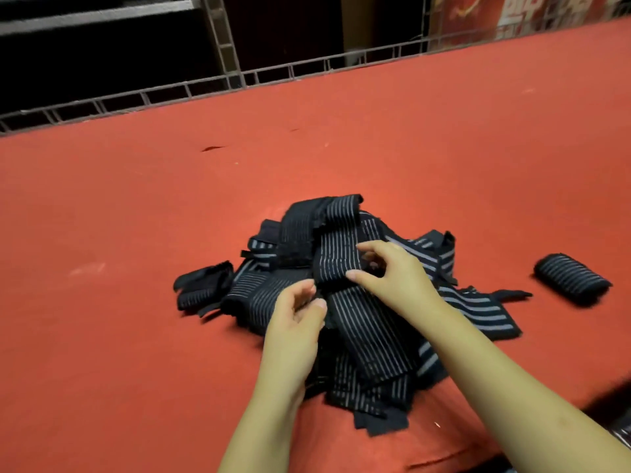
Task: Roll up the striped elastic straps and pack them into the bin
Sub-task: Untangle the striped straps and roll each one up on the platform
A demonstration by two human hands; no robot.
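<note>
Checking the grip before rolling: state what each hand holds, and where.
Both the left hand and the right hand pinch one striped strap atop the pile, at its folded middle.

A tangled heap of black straps with thin pale lengthwise stripes lies loose and unrolled on the red surface, some ends flat, others draped over the top. At about three o'clock from it, well apart, one rolled strap lies on its side, seemingly wound tight.
</note>
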